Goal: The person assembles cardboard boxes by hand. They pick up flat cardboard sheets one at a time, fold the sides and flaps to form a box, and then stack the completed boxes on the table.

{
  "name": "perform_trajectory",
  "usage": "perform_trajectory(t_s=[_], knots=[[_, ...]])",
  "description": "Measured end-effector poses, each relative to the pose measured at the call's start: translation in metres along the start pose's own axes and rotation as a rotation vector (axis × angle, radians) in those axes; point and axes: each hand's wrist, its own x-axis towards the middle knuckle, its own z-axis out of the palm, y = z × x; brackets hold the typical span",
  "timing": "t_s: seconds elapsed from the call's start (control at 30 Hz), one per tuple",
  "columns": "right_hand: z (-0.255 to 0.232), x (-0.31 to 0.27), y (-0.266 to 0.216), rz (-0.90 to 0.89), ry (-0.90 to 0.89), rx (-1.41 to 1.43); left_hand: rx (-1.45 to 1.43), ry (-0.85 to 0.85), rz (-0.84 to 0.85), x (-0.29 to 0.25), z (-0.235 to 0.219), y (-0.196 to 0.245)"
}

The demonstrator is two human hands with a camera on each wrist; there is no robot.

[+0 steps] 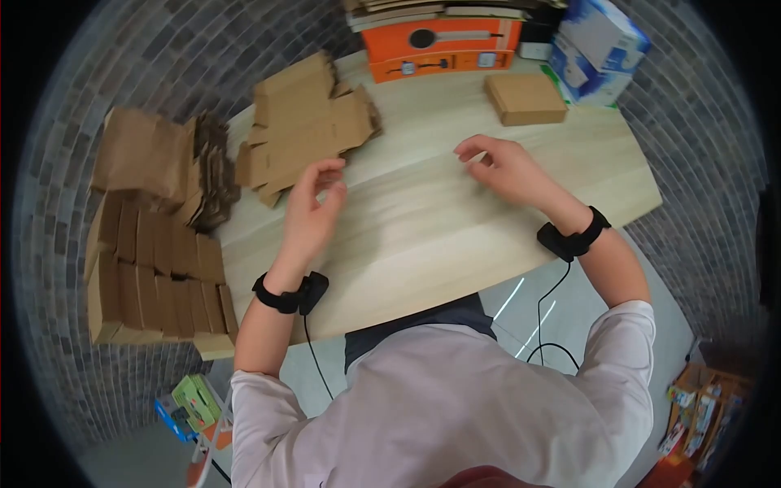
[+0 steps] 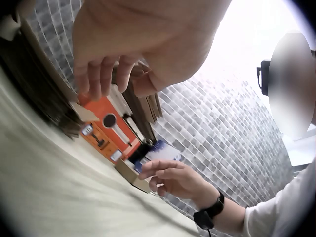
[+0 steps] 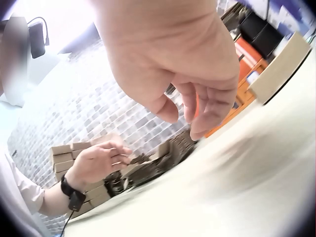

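Note:
My left hand hovers over the table, its fingers loosely bent and holding nothing. Just beyond its fingertips lies a stack of flattened cardboard boxes with cut flaps. My right hand is also raised above the tabletop, relaxed, with a gap between thumb and fingers. Nothing is in its grasp in the right wrist view either. Past the right hand, toward the back, sits a closed brown cardboard box. Each wrist wears a black strap with a small camera.
Small folded boxes are piled in rows at the left edge, beside more stacked cardboard. An orange box and blue-white packages stand along the back. Cables hang from the wrist cameras.

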Motion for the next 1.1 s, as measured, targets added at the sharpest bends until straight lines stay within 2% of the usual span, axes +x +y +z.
perform_trajectory(t_s=[0.07,0.1,0.17,0.2,0.27,0.33,0.37,0.43,0.5,0.57,0.67,0.73,0.77,0.8,0.87,0.93,0.97,1.0,1.03,1.07,1.1], knots=[[0.023,0.022,-0.022,-0.044,-0.068,-0.016,0.048,0.204,-0.002,-0.004,-0.024,-0.014],[0.033,0.034,-0.028,-0.096,-0.057,-0.040,0.060,0.229,-0.015,-0.006,-0.034,-0.018],[0.052,0.057,-0.039,-0.164,-0.059,-0.063,0.270,0.407,0.037,-0.007,-0.054,-0.023],[0.060,0.067,-0.045,-0.174,-0.029,-0.050,0.277,0.426,0.033,-0.005,-0.063,-0.030],[0.075,0.083,-0.053,-0.194,0.000,-0.040,0.484,0.502,0.046,-0.001,-0.079,-0.044],[0.087,0.094,-0.060,-0.278,0.176,-0.148,0.583,0.546,0.025,0.002,-0.093,-0.055],[0.090,0.095,-0.065,-0.285,0.172,-0.151,0.677,0.577,-0.003,0.003,-0.098,-0.059],[0.090,0.096,-0.074,-0.273,0.368,-0.332,0.728,0.598,0.001,0.006,-0.109,-0.066],[0.088,0.107,-0.060,-0.271,0.341,-0.396,0.776,0.624,0.009,0.004,-0.114,-0.070],[0.087,0.117,-0.044,-0.272,0.319,-0.463,0.803,0.531,-0.006,0.003,-0.113,-0.071],[0.087,0.120,-0.046,-0.270,0.243,-0.437,0.785,0.530,0.019,0.002,-0.108,-0.061],[0.086,0.118,-0.061,-0.073,0.222,-0.441,0.848,0.550,-0.026,0.005,-0.106,-0.049],[0.085,0.122,-0.060,-0.082,0.221,-0.452,0.921,0.558,-0.065,0.009,-0.107,-0.045],[0.087,0.130,-0.056,-0.056,0.203,-0.470,0.913,0.570,-0.063,0.014,-0.110,-0.049],[0.088,0.141,-0.051,-0.037,0.188,-0.493,1.118,0.516,-0.020,0.022,-0.118,-0.055],[0.088,0.147,-0.047,-0.051,0.211,-0.319,1.053,0.566,-0.020,0.026,-0.120,-0.054],[0.085,0.146,-0.050,-0.055,0.212,-0.321,0.990,0.607,-0.021,0.026,-0.121,-0.049],[0.083,0.143,-0.053,-0.095,0.250,-0.120,0.991,0.610,-0.022,0.026,-0.123,-0.045],[0.081,0.139,-0.054,-0.132,0.285,0.084,0.837,0.679,0.033,0.023,-0.126,-0.041],[0.077,0.131,-0.058,-0.127,0.282,0.087,0.684,0.741,0.083,0.019,-0.129,-0.035],[0.069,0.121,-0.065,-0.125,0.269,0.178,0.591,0.705,0.041,0.009,-0.132,-0.019]])
